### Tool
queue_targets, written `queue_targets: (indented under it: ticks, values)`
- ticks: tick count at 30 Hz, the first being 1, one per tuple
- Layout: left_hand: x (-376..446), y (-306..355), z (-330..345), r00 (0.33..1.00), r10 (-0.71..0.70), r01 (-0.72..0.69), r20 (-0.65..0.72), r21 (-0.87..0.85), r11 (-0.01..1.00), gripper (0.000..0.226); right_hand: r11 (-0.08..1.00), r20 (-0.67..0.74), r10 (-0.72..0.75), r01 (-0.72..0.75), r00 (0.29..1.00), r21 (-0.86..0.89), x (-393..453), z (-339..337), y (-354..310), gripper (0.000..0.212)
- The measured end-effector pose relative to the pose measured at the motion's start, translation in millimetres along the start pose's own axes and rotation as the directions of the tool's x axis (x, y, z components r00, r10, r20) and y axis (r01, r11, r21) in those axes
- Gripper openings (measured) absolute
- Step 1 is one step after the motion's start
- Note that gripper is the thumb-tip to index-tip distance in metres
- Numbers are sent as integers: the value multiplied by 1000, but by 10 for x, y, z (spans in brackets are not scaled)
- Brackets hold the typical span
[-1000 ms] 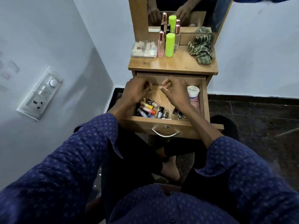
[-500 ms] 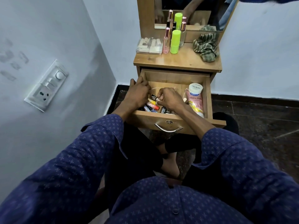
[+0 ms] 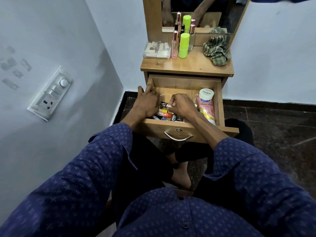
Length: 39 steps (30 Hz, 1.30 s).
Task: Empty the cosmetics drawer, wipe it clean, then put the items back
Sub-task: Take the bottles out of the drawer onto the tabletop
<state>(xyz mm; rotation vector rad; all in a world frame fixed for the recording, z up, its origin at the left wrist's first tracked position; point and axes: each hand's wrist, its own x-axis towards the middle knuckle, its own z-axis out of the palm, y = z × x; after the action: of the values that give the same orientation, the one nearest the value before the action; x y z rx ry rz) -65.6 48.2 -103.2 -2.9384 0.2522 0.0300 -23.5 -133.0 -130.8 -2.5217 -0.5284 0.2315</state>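
Note:
The wooden drawer (image 3: 186,82) of the dressing table is pulled out in front of me. Several small nail-polish bottles (image 3: 164,114) lie in its front left part. A pink lotion tube (image 3: 206,106) and a white-capped jar (image 3: 206,94) lie at its right side. My left hand (image 3: 147,101) sits inside the drawer at its left wall, fingers curled down among the bottles; what it holds is hidden. My right hand (image 3: 181,105) is curled in the drawer's middle and pinches a small clear bottle (image 3: 166,105) with a dark cap.
On the tabletop (image 3: 193,65) stand a clear box of cosmetics (image 3: 157,50), a pink spray bottle (image 3: 174,44), a green tube (image 3: 184,45) and a striped cloth (image 3: 217,47), with a mirror (image 3: 201,12) behind. A wall with a switchboard (image 3: 51,93) is close on the left.
Both hands dropped from the drawer's back towards the bottles at the front. My right hand has closed on a small clear bottle. The camera view shifted slightly.

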Motion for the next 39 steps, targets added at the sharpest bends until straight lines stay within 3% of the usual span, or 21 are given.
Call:
queue_targets:
  ticks: [7, 11, 16, 21, 27, 31, 33, 36, 39]
  values:
    - [-23, -17, 17, 998, -32, 24, -51, -147, 989, 20, 999, -39, 14, -13, 999, 35, -23, -56, 30, 18]
    - [-16, -53, 23, 992, -70, 22, -104, -402, 915, 17, 998, -66, 14, -10, 998, 63, -34, -69, 16, 19]
    - [6, -153, 105, 939, -254, 1, -231, -737, 676, 29, 997, -165, 8, 4, 986, 73, -39, -89, 4, 16]
    - [-12, -115, 44, 902, -359, -12, -239, -846, 533, 18, 996, -186, 25, -9, 982, 86, -43, -98, 1, 18]
    - [3, -195, 101, 843, -527, 59, -109, -955, 292, 19, 995, -210, 31, -11, 977, 95, -60, -101, -3, 18]
    - [10, -248, 77, 818, -571, 48, 71, -997, -56, 26, 989, -239, 62, -27, 969, 147, -47, -110, -10, 14]
    - [26, -254, 43, 838, -532, 42, 120, -987, -156, 30, 982, -247, 74, -28, 966, 186, -41, -122, -19, 14]
    - [45, -270, 82, 889, -446, 55, 106, -991, -124, 38, 971, -255, 52, 11, 965, 238, -19, -122, -34, 17]
    - [26, -237, 102, 918, -389, 88, 73, -996, 22, 42, 965, -250, 21, 46, 968, 257, -10, -119, -64, 18]
